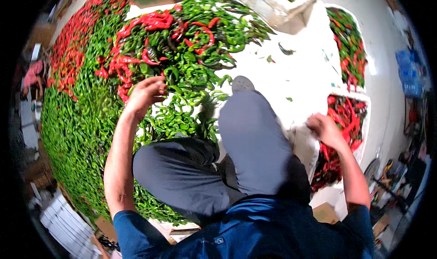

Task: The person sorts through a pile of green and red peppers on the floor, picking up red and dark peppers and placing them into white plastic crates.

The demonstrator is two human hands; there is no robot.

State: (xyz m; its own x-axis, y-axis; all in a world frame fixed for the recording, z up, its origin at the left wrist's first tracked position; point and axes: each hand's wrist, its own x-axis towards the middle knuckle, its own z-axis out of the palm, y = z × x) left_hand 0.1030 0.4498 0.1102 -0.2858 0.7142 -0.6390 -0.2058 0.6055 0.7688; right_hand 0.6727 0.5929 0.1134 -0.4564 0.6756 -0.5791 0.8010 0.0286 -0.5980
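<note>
My left hand (150, 91) hangs over the pile of green chili peppers (186, 74), beside a run of red chili peppers (124, 69); its fingers are apart and I see nothing held in them. On the other side, my right hand (319, 127), blurred, is at the near white foam box (368, 122) that holds red and dark chilies (344, 112). Whether its fingers hold anything cannot be made out. Between my hands are my bent knees in grey trousers and a grey clog (243, 84) on a white sheet (280, 78) with a few loose peppers.
A wide heap of green peppers (78, 139) spreads at left, red ones (73, 40) along its far side. Another box of mixed chilies (348, 47) stands at right, a white foam box (290, 13) at the top. A person in pink (33, 75) is at the far left.
</note>
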